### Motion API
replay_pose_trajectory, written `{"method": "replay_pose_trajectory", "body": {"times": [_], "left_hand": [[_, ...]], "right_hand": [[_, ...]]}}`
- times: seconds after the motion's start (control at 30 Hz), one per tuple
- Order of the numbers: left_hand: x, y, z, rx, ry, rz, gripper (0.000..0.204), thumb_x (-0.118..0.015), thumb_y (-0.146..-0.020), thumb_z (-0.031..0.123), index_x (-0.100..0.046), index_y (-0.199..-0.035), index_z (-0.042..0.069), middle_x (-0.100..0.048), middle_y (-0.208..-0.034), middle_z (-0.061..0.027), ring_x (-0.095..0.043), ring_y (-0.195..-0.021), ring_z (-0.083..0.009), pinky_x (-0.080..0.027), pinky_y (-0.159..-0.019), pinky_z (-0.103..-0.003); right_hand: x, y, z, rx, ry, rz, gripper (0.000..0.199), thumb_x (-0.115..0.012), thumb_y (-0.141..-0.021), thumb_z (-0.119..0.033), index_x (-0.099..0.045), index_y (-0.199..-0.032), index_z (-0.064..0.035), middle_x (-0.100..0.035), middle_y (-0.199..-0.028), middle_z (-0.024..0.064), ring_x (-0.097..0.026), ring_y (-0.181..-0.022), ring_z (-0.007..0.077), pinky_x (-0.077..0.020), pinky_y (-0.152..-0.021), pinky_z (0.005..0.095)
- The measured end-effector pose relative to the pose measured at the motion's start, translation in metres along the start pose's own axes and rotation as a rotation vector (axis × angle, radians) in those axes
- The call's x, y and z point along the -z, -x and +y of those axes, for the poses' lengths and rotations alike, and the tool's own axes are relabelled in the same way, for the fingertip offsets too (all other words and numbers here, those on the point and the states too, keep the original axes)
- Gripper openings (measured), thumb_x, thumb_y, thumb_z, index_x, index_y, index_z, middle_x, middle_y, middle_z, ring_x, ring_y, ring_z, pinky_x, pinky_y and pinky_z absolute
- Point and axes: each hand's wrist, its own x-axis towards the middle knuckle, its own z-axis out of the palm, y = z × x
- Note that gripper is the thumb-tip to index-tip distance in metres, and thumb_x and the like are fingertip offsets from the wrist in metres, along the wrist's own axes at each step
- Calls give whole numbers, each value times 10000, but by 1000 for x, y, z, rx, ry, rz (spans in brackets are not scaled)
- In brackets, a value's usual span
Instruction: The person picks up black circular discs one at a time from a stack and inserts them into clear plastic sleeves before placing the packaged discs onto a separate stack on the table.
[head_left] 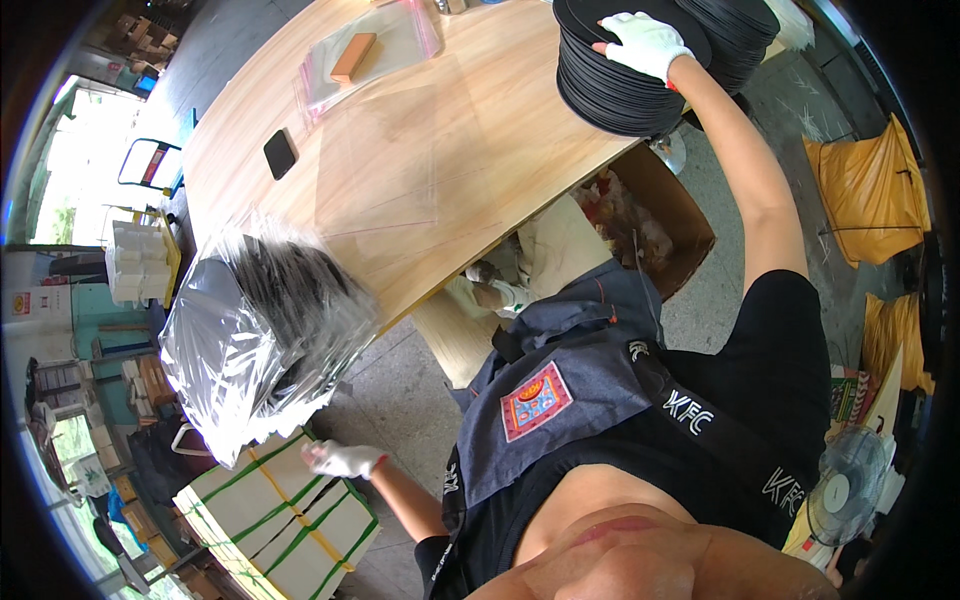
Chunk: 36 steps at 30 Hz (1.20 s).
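My right hand (645,45), in a white glove with bare fingertips, lies spread on top of a tall stack of thin black discs (620,100) at the table's far right. A second stack of black discs (735,45) stands right beside it. Low on the left, my left hand (345,460), gloved the same way, hangs away from the table with its fingers loosely stretched and nothing visible in them. Nearest to it are a strapped white stack (270,510) and a clear plastic bag (225,380) holding black discs at the table's left edge.
On the wooden table (500,120) lie flat clear plastic bags (380,160), a black phone (280,154) and an orange-brown block (353,57) on more bags. An open cardboard box (685,220) stands below. Yellow sacks (870,190) and a fan (845,485) are at the right.
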Motion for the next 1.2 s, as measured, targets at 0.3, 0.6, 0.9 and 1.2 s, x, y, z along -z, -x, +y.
{"method": "replay_pose_trajectory", "body": {"times": [0.3,0.6,0.9,1.2], "left_hand": [[-74,182,23,-214,83,-884,378,-562,-922,262,-547,-1191,-2,-575,-1189,-125,-525,-1017,-202,-405,-919,-324],[-132,231,90,-656,209,-1415,294,-585,-852,130,-585,-1124,19,-578,-1220,-179,-563,-1108,-339,-451,-925,-389],[-150,226,88,-637,189,-1495,256,-594,-851,133,-608,-1088,36,-609,-1151,-159,-585,-1064,-319,-462,-897,-369],[-195,214,137,-499,326,-1460,347,-594,-867,137,-557,-1199,45,-623,-1147,-119,-571,-1139,-255,-417,-963,-343]], "right_hand": [[-12,-3,-7,73,97,-10,485,-462,-903,-313,-461,-1351,-127,-592,-1151,150,-621,-985,282,-515,-826,425],[-15,24,33,363,-20,284,271,-467,-859,-132,-539,-1115,-81,-680,-807,153,-679,-721,297,-541,-656,420],[-58,107,109,-559,-551,562,446,-561,-897,-437,-555,-1241,-153,-621,-1019,80,-585,-956,245,-451,-855,361],[-28,106,81,-624,-1556,149,334,-599,-923,-334,-597,-1208,-159,-419,-544,-69,-337,-404,33,-211,-359,184]]}}
